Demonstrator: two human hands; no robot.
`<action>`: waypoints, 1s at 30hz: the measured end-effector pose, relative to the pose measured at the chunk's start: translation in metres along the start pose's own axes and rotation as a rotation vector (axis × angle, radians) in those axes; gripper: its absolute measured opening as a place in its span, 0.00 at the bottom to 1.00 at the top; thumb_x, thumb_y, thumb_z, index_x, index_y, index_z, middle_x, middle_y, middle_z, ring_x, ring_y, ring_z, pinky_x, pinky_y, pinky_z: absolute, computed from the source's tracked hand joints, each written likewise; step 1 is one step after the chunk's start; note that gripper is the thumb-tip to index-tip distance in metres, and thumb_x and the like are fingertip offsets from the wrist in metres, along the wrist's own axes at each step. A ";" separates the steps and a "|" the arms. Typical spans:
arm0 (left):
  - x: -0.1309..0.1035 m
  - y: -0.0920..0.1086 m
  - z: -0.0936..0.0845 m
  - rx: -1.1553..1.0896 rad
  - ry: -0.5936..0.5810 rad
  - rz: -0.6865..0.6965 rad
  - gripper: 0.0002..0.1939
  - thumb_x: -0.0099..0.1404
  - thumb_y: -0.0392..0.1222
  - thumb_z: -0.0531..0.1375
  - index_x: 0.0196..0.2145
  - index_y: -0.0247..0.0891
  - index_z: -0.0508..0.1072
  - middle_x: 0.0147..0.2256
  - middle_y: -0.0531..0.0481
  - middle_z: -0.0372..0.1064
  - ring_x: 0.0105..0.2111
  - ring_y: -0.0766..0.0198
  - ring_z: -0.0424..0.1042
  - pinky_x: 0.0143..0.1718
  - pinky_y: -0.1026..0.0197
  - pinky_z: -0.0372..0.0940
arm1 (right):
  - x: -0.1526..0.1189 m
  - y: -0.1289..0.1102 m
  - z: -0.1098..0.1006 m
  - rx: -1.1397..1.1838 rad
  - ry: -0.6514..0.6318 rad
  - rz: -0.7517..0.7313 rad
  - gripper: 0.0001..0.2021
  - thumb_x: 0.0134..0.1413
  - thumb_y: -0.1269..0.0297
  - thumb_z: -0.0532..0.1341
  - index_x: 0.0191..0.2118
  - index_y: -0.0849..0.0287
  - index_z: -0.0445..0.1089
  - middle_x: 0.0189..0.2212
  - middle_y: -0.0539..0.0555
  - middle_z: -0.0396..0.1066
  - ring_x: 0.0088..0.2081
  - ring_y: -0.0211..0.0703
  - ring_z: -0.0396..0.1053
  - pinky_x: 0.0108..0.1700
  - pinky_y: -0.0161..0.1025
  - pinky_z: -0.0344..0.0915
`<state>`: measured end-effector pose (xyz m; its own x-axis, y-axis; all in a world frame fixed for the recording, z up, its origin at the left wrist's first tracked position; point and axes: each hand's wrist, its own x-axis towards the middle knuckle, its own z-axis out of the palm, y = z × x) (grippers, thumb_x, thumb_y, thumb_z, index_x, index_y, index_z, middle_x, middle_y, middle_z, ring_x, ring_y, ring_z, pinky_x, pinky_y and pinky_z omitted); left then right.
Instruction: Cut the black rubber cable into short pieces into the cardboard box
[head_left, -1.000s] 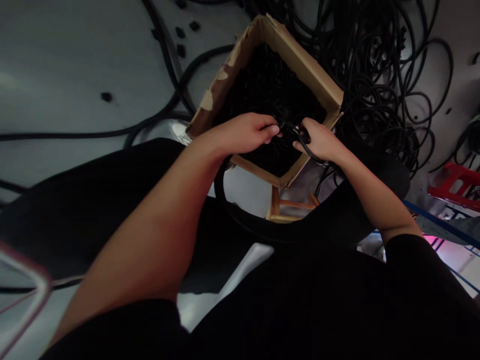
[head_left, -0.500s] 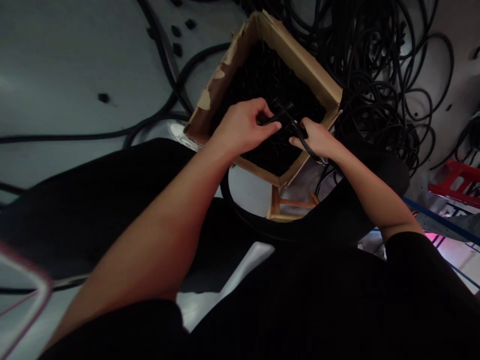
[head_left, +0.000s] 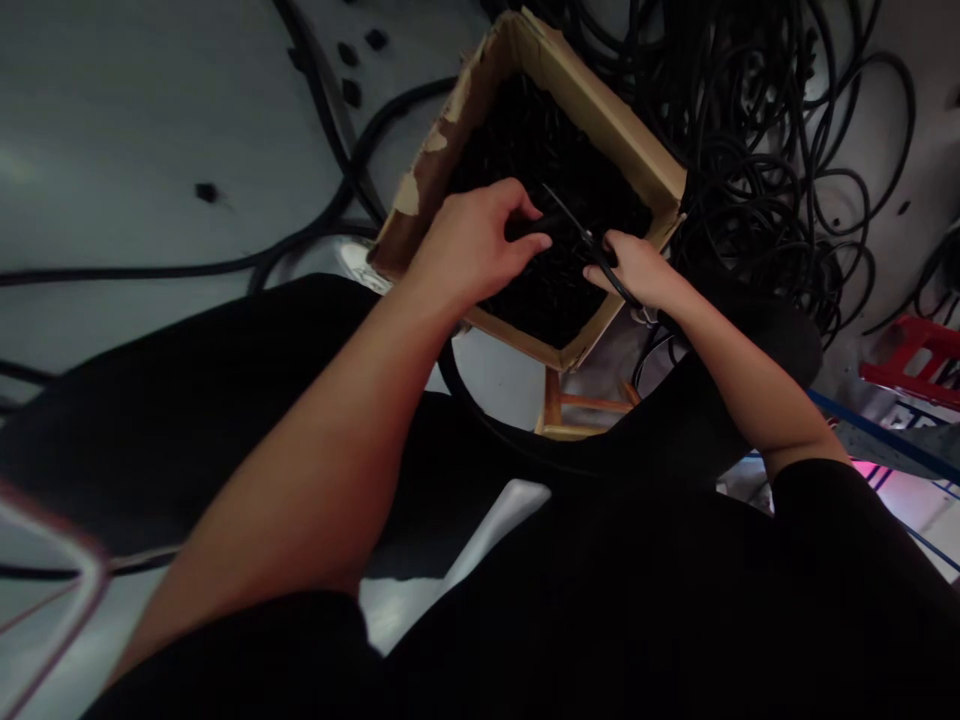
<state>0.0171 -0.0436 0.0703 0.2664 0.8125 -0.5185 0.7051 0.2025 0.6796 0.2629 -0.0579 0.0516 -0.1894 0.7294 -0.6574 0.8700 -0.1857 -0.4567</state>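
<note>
Over an open cardboard box [head_left: 609, 110], my left hand [head_left: 484, 240] pinches the end of a black rubber cord [head_left: 534, 228] between thumb and fingers. A black length [head_left: 461, 390] loops below my left wrist and across my lap; its link to the held end is hidden. My right hand [head_left: 637, 272] is closed on black-handled scissors [head_left: 568, 212], whose blades point up and left, close to the cord's end. Many short dark pieces [head_left: 525, 140] fill the box beneath both hands; their exact shape is too dark to make out.
A wooden stool [head_left: 553, 400] shows under the box. Tangled black cords [head_left: 742, 160] lie on the floor at right, and thicker lengths [head_left: 285, 245] run across the left. Small black blocks [head_left: 206, 192] are scattered there. A red plastic stool [head_left: 911, 355] stands at far right.
My left hand has shifted slightly left and up, away from the scissors. The blades show more clearly now, in a thin line. My right hand has hardly moved.
</note>
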 end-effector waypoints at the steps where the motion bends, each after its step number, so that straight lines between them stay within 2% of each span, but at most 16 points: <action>1: 0.000 0.000 0.003 -0.002 -0.004 0.012 0.18 0.75 0.47 0.69 0.60 0.43 0.83 0.64 0.47 0.86 0.72 0.38 0.78 0.80 0.40 0.69 | 0.000 -0.001 0.000 -0.004 0.003 0.009 0.09 0.67 0.59 0.71 0.45 0.56 0.74 0.42 0.59 0.78 0.47 0.57 0.78 0.52 0.45 0.71; 5: 0.002 0.002 0.000 0.041 0.040 -0.013 0.17 0.77 0.45 0.69 0.60 0.41 0.83 0.68 0.44 0.84 0.76 0.39 0.76 0.85 0.39 0.64 | 0.000 -0.008 -0.005 0.024 0.002 0.059 0.09 0.70 0.58 0.69 0.40 0.56 0.72 0.37 0.56 0.75 0.44 0.53 0.75 0.49 0.45 0.69; 9: 0.009 -0.009 -0.008 0.017 0.083 -0.028 0.19 0.81 0.45 0.67 0.65 0.39 0.81 0.66 0.43 0.84 0.72 0.42 0.79 0.85 0.38 0.64 | -0.001 -0.006 -0.007 0.127 -0.027 0.056 0.11 0.68 0.63 0.70 0.36 0.54 0.67 0.29 0.50 0.66 0.39 0.47 0.69 0.44 0.42 0.65; 11: 0.014 -0.019 -0.008 -0.037 0.075 0.029 0.21 0.82 0.41 0.64 0.68 0.37 0.80 0.62 0.43 0.85 0.67 0.45 0.83 0.80 0.38 0.71 | -0.002 -0.001 -0.005 0.213 -0.083 0.025 0.12 0.69 0.64 0.69 0.36 0.53 0.66 0.29 0.48 0.65 0.37 0.45 0.67 0.42 0.41 0.65; 13: 0.017 -0.028 -0.005 -0.115 0.044 0.070 0.24 0.82 0.38 0.62 0.71 0.34 0.79 0.56 0.41 0.86 0.57 0.49 0.87 0.71 0.39 0.79 | -0.002 0.005 -0.001 0.285 -0.183 -0.033 0.11 0.70 0.65 0.69 0.37 0.53 0.66 0.30 0.48 0.66 0.37 0.45 0.67 0.43 0.41 0.67; 16: 0.018 -0.030 0.002 -0.227 0.007 0.036 0.24 0.80 0.39 0.65 0.70 0.40 0.78 0.54 0.43 0.86 0.51 0.52 0.88 0.64 0.43 0.84 | 0.000 0.011 0.007 0.330 -0.256 -0.137 0.10 0.70 0.65 0.70 0.41 0.53 0.67 0.34 0.48 0.69 0.41 0.46 0.68 0.48 0.42 0.70; 18: 0.016 -0.025 0.006 -0.233 0.014 0.011 0.21 0.76 0.37 0.70 0.64 0.39 0.78 0.56 0.44 0.86 0.55 0.51 0.88 0.67 0.42 0.83 | 0.003 0.012 0.011 0.345 -0.235 -0.183 0.11 0.71 0.64 0.71 0.43 0.54 0.67 0.37 0.49 0.69 0.43 0.46 0.69 0.51 0.43 0.71; 20: 0.014 -0.017 0.009 -0.200 0.015 0.019 0.17 0.72 0.35 0.71 0.57 0.34 0.79 0.54 0.43 0.85 0.57 0.47 0.87 0.71 0.37 0.80 | 0.005 0.008 0.013 0.361 -0.207 -0.190 0.11 0.72 0.62 0.71 0.43 0.54 0.67 0.37 0.48 0.69 0.44 0.46 0.68 0.52 0.43 0.70; 22: 0.013 -0.011 0.010 -0.191 -0.003 0.039 0.13 0.72 0.35 0.71 0.52 0.33 0.79 0.51 0.44 0.84 0.58 0.45 0.87 0.72 0.34 0.78 | 0.005 0.002 0.012 0.375 -0.166 -0.155 0.12 0.74 0.59 0.71 0.43 0.54 0.68 0.36 0.48 0.68 0.43 0.46 0.68 0.52 0.43 0.70; 24: 0.013 -0.007 0.010 -0.217 -0.015 0.043 0.10 0.71 0.36 0.72 0.49 0.37 0.80 0.49 0.45 0.84 0.58 0.45 0.86 0.73 0.37 0.78 | 0.001 -0.006 0.009 0.383 -0.124 -0.090 0.14 0.75 0.56 0.72 0.42 0.54 0.69 0.36 0.48 0.69 0.42 0.45 0.70 0.51 0.42 0.69; 27: 0.013 -0.008 0.007 -0.215 0.004 0.029 0.08 0.72 0.38 0.71 0.48 0.41 0.81 0.52 0.45 0.86 0.63 0.44 0.84 0.75 0.41 0.76 | -0.008 -0.017 0.004 0.398 -0.103 0.028 0.16 0.77 0.51 0.71 0.42 0.54 0.68 0.36 0.50 0.73 0.40 0.44 0.72 0.46 0.40 0.68; 30: 0.012 -0.009 0.005 -0.155 0.033 0.001 0.09 0.76 0.41 0.69 0.52 0.43 0.81 0.52 0.45 0.86 0.62 0.44 0.85 0.75 0.44 0.75 | -0.013 -0.021 0.004 0.352 -0.063 0.083 0.18 0.76 0.51 0.70 0.38 0.53 0.66 0.33 0.49 0.71 0.37 0.44 0.71 0.42 0.39 0.65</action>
<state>0.0171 -0.0390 0.0549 0.2439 0.8295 -0.5024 0.5943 0.2816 0.7534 0.2452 -0.0663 0.0676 -0.1622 0.6627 -0.7311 0.6753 -0.4657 -0.5720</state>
